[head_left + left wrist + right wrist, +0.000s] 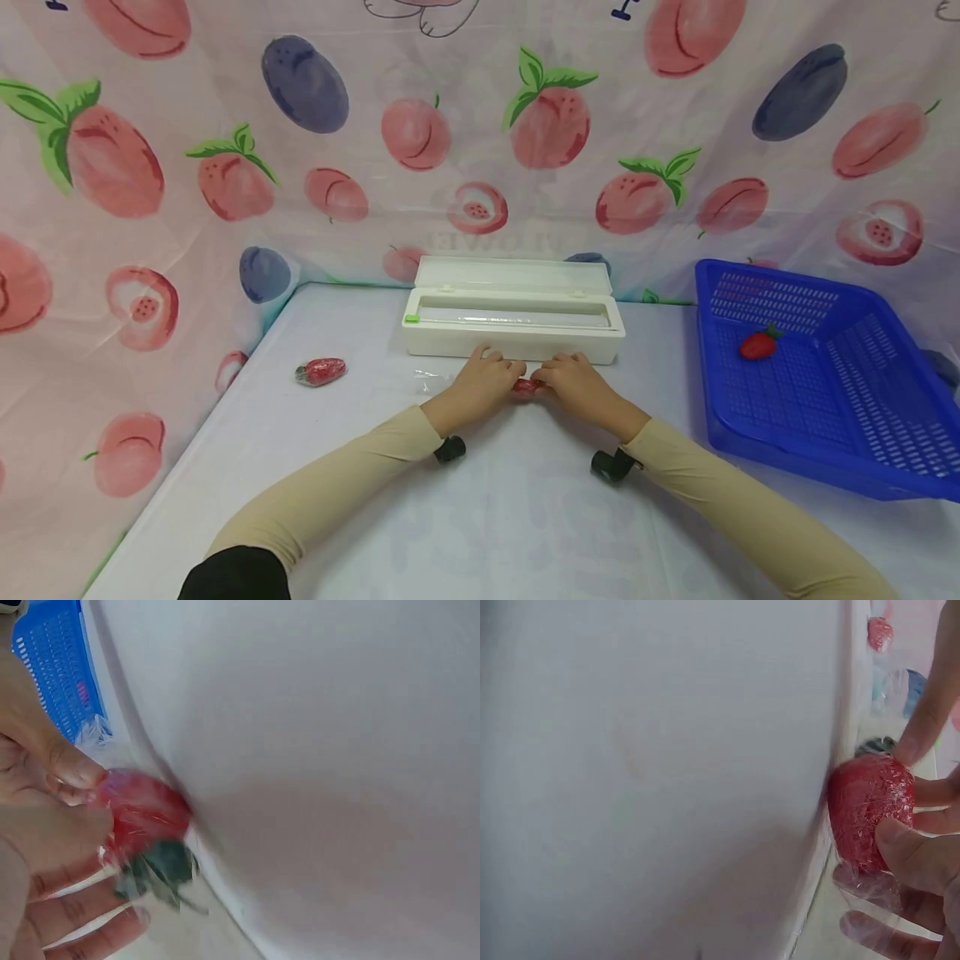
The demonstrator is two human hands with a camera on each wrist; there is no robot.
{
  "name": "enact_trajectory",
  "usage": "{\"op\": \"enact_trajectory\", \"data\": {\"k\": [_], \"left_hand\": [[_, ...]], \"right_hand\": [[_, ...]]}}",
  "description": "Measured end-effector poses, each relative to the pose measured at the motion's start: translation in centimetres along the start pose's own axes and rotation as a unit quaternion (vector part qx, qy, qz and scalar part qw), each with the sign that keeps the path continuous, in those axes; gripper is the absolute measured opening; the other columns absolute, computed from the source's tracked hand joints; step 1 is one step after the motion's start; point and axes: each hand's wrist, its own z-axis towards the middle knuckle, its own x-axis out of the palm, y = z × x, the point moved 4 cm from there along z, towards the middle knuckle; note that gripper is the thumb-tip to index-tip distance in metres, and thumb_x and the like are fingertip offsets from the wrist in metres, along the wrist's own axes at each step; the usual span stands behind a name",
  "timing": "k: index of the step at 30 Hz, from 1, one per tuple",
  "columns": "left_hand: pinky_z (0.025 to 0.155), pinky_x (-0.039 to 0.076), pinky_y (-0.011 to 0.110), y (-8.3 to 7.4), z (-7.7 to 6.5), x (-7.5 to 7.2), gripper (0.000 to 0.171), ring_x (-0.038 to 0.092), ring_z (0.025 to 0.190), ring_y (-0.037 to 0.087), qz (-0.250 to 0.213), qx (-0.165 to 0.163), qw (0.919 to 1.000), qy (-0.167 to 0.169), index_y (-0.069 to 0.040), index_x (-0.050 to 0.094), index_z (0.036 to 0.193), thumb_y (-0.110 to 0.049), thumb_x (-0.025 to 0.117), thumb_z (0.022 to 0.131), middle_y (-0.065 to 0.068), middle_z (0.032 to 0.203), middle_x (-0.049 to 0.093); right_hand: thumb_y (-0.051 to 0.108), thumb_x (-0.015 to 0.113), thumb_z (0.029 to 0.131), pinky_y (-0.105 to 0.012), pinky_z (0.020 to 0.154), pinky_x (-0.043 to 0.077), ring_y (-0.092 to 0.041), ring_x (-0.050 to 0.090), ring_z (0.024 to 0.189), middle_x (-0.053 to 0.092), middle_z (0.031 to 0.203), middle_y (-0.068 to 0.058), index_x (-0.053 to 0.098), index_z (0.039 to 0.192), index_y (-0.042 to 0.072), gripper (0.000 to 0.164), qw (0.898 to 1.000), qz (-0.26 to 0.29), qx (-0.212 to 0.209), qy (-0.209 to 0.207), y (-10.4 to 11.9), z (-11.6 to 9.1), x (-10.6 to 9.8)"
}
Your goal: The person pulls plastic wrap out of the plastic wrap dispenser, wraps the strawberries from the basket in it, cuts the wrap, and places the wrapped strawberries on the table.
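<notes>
A red strawberry (pixel 527 386) with green leaves is held between both hands, just in front of a white cling film dispenser (pixel 517 340). Clear, wrinkled film covers the strawberry (pixel 864 806) in the right wrist view. My left hand (pixel 483 385) pinches it near the leafy end. From the other end, my right hand (pixel 583 387) grips it, the thumb pressed on the red side and film lying over the fingers (pixel 889 941). In the left wrist view, loose film sticks up beside the thumb, next to the strawberry (pixel 146 806).
The dispenser's lid (pixel 513 275) stands raised at the back. Another film-wrapped strawberry (pixel 321 372) lies on the white table (pixel 480 533) to the left. On the right, a blue basket (pixel 825 471) contains one strawberry (pixel 759 343). A fruit-print curtain (pixel 300 233) hangs behind.
</notes>
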Motion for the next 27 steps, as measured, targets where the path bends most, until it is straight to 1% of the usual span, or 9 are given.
{"op": "enact_trajectory", "data": {"k": [2, 4, 7, 12, 14, 17, 21, 24, 27], "left_hand": [[0.103, 0.037, 0.043, 0.1, 0.0, 0.0, 0.027, 0.061, 0.099, 0.02, -0.004, 0.007, 1.0, -0.004, -0.013, 0.061, 0.106, -0.031, 0.065, 0.087, 0.001, 0.105, 0.07], [0.101, 0.039, 0.041, 0.1, 0.0, 0.1, 0.027, 0.061, 0.099, 0.019, 0.002, 0.015, 0.9999, -0.003, -0.013, 0.061, 0.107, -0.029, 0.065, 0.086, 0.001, 0.105, 0.069], [0.097, 0.041, 0.038, 0.2, 0.0, 0.2, 0.029, 0.06, 0.101, 0.02, 0.012, 0.02, 0.9997, 0.003, -0.012, 0.062, 0.11, -0.027, 0.065, 0.085, 0.002, 0.106, 0.067], [0.097, 0.041, 0.038, 0.5, 0.1, 0.5, 0.031, 0.06, 0.103, 0.02, 0.013, 0.01, 0.9996, 0.024, -0.013, 0.064, 0.112, -0.028, 0.066, 0.085, 0.003, 0.107, 0.067], [0.097, 0.041, 0.038, 0.6, 0.2, 0.7, 0.032, 0.061, 0.103, 0.02, 0.009, 0.006, 0.9993, 0.035, -0.013, 0.065, 0.111, -0.029, 0.067, 0.084, 0.003, 0.105, 0.068], [0.098, 0.04, 0.039, 0.6, 0.2, 1.0, 0.031, 0.062, 0.102, 0.02, 0.004, 0.004, 0.9986, 0.052, -0.013, 0.066, 0.107, -0.031, 0.069, 0.082, 0.003, 0.102, 0.07], [0.101, 0.039, 0.041, 0.7, 0.1, 1.3, 0.028, 0.063, 0.1, 0.02, -0.007, -0.003, 0.9974, 0.072, -0.012, 0.067, 0.102, -0.032, 0.069, 0.082, 0.002, 0.098, 0.072], [0.102, 0.038, 0.042, 0.8, 0.0, 1.5, 0.028, 0.063, 0.098, 0.019, -0.006, -0.006, 0.9974, 0.071, -0.012, 0.068, 0.1, -0.034, 0.07, 0.082, 0.002, 0.096, 0.072], [0.102, 0.038, 0.042, 0.8, 0.0, 1.7, 0.026, 0.063, 0.096, 0.018, 0.005, -0.009, 0.9981, 0.061, -0.014, 0.069, 0.098, -0.035, 0.069, 0.083, 0.0, 0.095, 0.072]], "right_hand": [[0.017, 0.068, 0.083, -0.039, 0.076, 0.042, -0.019, 0.058, 0.088, 0.072, 0.095, -0.001, 0.071, 0.096, 0.012, 0.014, 1.0, 0.003, 0.005, 0.005, 0.0, 0.0, 0.1], [0.017, 0.067, 0.085, -0.04, 0.077, 0.042, -0.02, 0.059, 0.089, 0.072, 0.096, -0.001, 0.07, 0.098, 0.012, 0.015, 1.0, 0.001, 0.006, 0.007, -0.1, 0.0, 0.1], [0.021, 0.069, 0.084, -0.042, 0.08, 0.042, -0.021, 0.06, 0.089, 0.072, 0.095, -0.002, 0.066, 0.1, 0.011, 0.019, 1.0, -0.017, -0.008, -0.006, 0.1, 0.1, 0.1], [0.035, 0.078, 0.072, -0.044, 0.082, 0.042, -0.022, 0.059, 0.088, 0.072, 0.095, -0.004, 0.063, 0.099, 0.011, 0.039, 0.996, -0.074, -0.041, -0.023, 0.5, 0.3, 0.0], [0.037, 0.08, 0.07, -0.044, 0.082, 0.042, -0.021, 0.058, 0.089, 0.072, 0.096, -0.004, 0.064, 0.099, 0.011, 0.042, 0.994, -0.094, -0.047, -0.022, 0.6, 0.4, 0.2], [0.036, 0.078, 0.071, -0.044, 0.081, 0.043, -0.021, 0.058, 0.088, 0.072, 0.092, -0.004, 0.067, 0.096, 0.011, 0.037, 0.991, -0.121, -0.053, -0.023, 0.7, 0.5, 0.4], [0.035, 0.073, 0.076, -0.045, 0.081, 0.043, -0.021, 0.056, 0.088, 0.071, 0.09, -0.003, 0.07, 0.095, 0.011, 0.031, 0.991, -0.126, -0.045, -0.005, 0.7, 0.5, 0.8], [0.033, 0.069, 0.082, -0.046, 0.082, 0.042, -0.021, 0.055, 0.088, 0.07, 0.091, -0.004, 0.07, 0.097, 0.01, 0.028, 0.994, -0.108, -0.03, 0.014, 0.5, 0.4, 1.0], [0.03, 0.065, 0.086, -0.048, 0.081, 0.043, -0.022, 0.054, 0.089, 0.068, 0.091, -0.005, 0.07, 0.098, 0.009, 0.025, 0.995, -0.095, -0.028, 0.017, 0.6, 0.3, 1.0]]}}
